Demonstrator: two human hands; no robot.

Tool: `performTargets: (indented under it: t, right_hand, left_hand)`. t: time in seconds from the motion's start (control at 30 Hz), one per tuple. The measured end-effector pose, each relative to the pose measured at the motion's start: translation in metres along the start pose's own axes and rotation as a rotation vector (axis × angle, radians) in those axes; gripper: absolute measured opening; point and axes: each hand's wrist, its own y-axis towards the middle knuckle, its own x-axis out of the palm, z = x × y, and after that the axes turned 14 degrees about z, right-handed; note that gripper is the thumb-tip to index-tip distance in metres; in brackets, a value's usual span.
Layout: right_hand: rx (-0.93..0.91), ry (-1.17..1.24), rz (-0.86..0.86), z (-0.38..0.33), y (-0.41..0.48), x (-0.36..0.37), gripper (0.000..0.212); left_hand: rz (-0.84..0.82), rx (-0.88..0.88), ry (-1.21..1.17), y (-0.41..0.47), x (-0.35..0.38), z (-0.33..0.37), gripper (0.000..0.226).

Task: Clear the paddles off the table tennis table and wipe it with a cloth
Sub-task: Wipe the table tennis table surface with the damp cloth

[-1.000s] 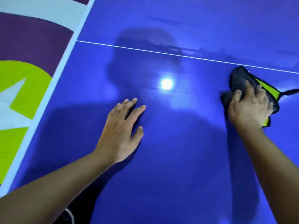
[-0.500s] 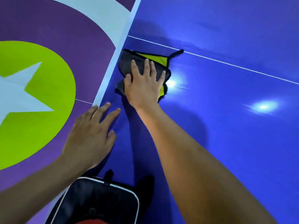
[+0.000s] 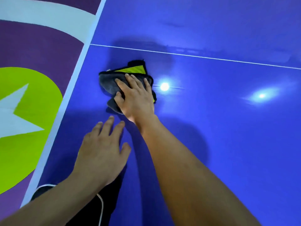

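The blue table (image 3: 219,144) stretches far to the right of the pressing hand, its white edge (image 3: 76,67) close on the left. The right hand (image 3: 136,97) lies flat, fingers straight, on the folded cloth (image 3: 109,84), likely for even wiping pressure. The left hand (image 3: 101,154), spread and empty, sits just behind, probably bracing.

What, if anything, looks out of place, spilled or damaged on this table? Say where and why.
Nothing stands out. The right hand presses a bunched grey-and-yellow cloth on the blue table near its left edge; the left hand rests flat nearby. The bright spots are light reflections, not spills.
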Motion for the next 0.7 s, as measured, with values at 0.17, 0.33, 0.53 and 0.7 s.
performTargets:
  t: [0.17, 0.33, 0.53, 0.7]
  right_hand:
    - [0.190, -0.069, 0.056, 0.116, -0.034, -0.068, 0.052]
    - [0.406, -0.186, 0.133, 0.217, -0.085, -0.133, 0.052]
    - [0.653, -0.248, 0.255, 0.303, -0.149, -0.193, 0.061]
    - [0.674, -0.271, 0.237, 0.303, -0.160, -0.198, 0.058]
  left_hand:
    - [-0.032, 0.013, 0.108, -0.019, 0.019, 0.068, 0.082]
    - [-0.038, -0.076, 0.010, -0.026, 0.030, 0.089, 0.097]
    - [0.012, -0.112, -0.052, -0.033, 0.037, 0.089, 0.093]
    - [0.015, -0.114, -0.072, -0.032, 0.035, 0.086, 0.094]
